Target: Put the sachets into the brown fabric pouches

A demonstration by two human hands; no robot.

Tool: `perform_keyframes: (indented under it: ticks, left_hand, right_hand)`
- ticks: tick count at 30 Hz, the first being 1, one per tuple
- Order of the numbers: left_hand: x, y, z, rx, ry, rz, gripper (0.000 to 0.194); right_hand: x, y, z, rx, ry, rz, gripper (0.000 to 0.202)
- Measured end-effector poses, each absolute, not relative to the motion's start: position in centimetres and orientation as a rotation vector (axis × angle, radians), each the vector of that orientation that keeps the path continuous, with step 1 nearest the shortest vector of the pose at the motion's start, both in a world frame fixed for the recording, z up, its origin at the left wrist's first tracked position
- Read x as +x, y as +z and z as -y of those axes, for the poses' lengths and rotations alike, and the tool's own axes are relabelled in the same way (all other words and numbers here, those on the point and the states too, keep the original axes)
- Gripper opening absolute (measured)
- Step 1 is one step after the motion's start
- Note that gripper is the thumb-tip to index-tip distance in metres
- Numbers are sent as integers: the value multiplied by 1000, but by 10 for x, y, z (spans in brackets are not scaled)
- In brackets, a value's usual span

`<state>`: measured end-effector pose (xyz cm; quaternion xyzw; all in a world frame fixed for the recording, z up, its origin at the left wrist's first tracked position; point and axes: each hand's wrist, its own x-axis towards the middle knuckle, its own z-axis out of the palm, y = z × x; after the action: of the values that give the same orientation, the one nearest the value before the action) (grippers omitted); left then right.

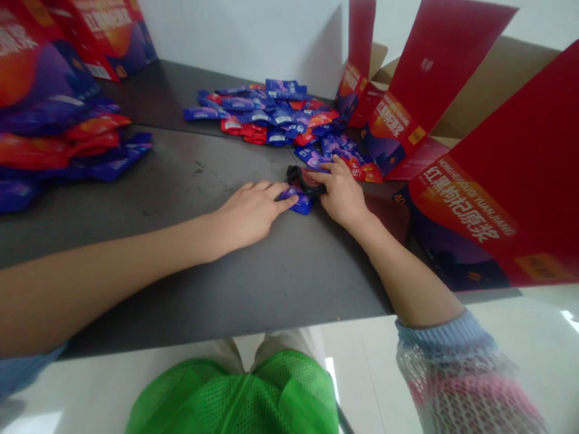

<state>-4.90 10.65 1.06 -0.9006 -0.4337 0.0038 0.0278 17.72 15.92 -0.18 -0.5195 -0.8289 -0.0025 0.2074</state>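
Observation:
Near the middle of the grey table (217,163), a blue-purple sachet (302,204) lies flat. My left hand (253,211) rests palm down at its left side, fingers stretched, with a fingertip on the sachet. A small dark object (306,181), black and brownish, sits on or just behind the sachet; what it is I cannot make out. My right hand (341,193) touches that dark object from the right with a stretched finger, its other fingers reaching over the loose sachets behind. A heap of blue and red sachets (275,114) lies beyond both hands.
Another sachet pile (67,141) is at the left, with red printed boxes (106,36) behind it. Open red boxes with raised flaps (474,211) line the right side, close to my right forearm. A white wall (244,36) stands behind; the table's front edge is near my green apron.

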Motion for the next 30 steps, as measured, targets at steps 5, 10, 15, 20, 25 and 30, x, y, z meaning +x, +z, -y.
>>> perform_keyframes:
  ticks: [5,10,15,20,25,30]
  left_hand:
    - [-38,20,-95,-2699,144,1381,61]
    - [-35,30,-74,-2537,300,1639,65]
    - [-41,35,-61,-2360,476,1779,65]
    - [-47,38,-62,-2375,409,1795,58]
    - [-43,42,-59,-2429,317,1856,56]
    - [-42,39,-57,-2374,397,1846,58]
  right_hand:
    - [178,11,-159,-1746,-84,2267,46]
    - [188,5,-167,-1549,-107,2142,53]
    - [186,1,-162,-1008,224,2196,48]
    - [176,4,-155,-781,318,2513,50]
    - [176,0,-165,-763,284,2520,46]
    - [181,3,-169,-951,257,2488,43]
